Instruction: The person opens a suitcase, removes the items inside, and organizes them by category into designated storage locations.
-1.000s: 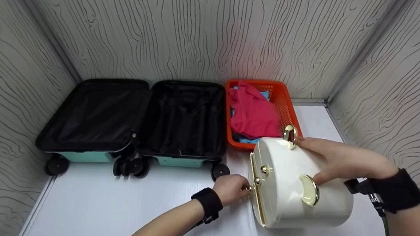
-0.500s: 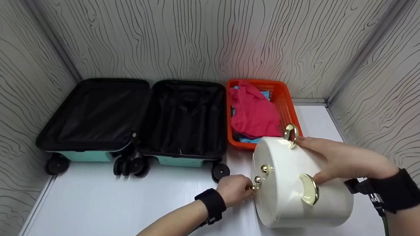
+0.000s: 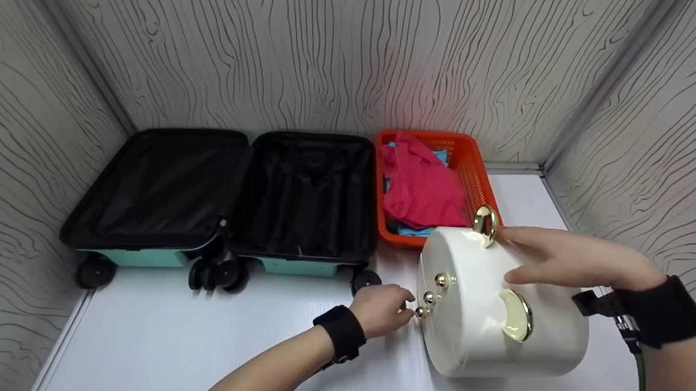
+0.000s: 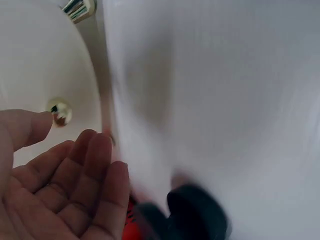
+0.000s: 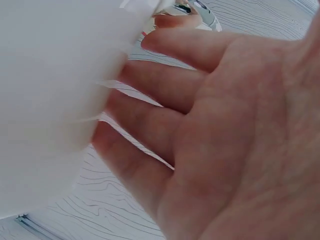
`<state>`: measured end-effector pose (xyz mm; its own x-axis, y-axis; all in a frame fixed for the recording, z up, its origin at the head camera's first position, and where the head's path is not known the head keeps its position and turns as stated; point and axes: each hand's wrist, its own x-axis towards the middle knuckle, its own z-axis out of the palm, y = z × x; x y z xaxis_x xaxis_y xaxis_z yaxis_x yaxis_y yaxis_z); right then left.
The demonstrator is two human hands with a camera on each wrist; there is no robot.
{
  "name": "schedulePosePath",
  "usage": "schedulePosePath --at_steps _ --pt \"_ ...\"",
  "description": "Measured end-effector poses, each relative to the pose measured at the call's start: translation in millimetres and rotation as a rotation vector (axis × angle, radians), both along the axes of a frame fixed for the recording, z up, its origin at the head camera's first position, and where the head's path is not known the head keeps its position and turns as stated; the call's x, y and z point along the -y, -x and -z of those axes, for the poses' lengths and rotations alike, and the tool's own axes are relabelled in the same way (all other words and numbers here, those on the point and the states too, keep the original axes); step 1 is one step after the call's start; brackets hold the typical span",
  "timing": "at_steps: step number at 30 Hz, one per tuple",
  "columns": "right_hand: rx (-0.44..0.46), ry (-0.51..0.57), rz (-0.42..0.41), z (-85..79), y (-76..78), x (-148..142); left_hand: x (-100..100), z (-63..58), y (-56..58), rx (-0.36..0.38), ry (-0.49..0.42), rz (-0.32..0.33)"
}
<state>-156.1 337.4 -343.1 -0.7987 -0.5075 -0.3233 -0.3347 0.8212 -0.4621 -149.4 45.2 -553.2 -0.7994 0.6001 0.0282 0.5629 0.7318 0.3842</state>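
A white drum-shaped box point(image 3: 489, 349) stands at the right of the floor, its flat front facing left. Gold ball knobs sit on that front, and gold handles point(image 3: 518, 318) are fixed to its curved body. My left hand point(image 3: 380, 310) is just off the lowest knob point(image 3: 420, 312); the left wrist view has its thumb beside a knob point(image 4: 60, 112), fingers parted and gently bent. My right hand point(image 3: 567, 260) lies along the top of the box, fingertips by the upper handle point(image 3: 486, 225). In the right wrist view its straight fingers point(image 5: 142, 165) meet the white wall.
An opened suitcase, black inside with a mint-green shell point(image 3: 300, 267), lies at the back left on dark wheels point(image 3: 94, 273). Behind the box is an orange basket point(image 3: 478, 188) holding a pink cloth point(image 3: 424, 188) and blue cloth. Patterned walls enclose three sides.
The gold-edged front panel, pulled slightly out before, now sits flush with the box. My left fingers have let go of the lowest knob, and my right thumb has moved off the lower handle.
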Motion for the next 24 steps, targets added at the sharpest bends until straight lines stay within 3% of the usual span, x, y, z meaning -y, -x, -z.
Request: schedulePosePath --at_steps 6,10,13,16,24 --pt "-0.055 -0.050 0.064 -2.3 10.0 14.5 26.9 -32.4 9.0 -0.143 -0.045 -0.009" --pt "-0.143 -0.113 0.077 0.3 16.6 23.9 53.4 -50.8 24.2 -0.213 -0.071 -0.043" --pt "-0.157 -0.132 0.087 0.0 19.3 28.8 75.1 -59.3 39.0 -0.263 -0.053 -0.096" --pt "-0.150 -0.141 0.099 -1.0 20.4 31.1 95.2 -67.2 55.1 -0.260 0.020 -0.177" --pt "-0.163 -0.180 0.159 -1.6 22.8 36.1 134.1 -82.0 93.7 -0.126 0.188 -0.380"
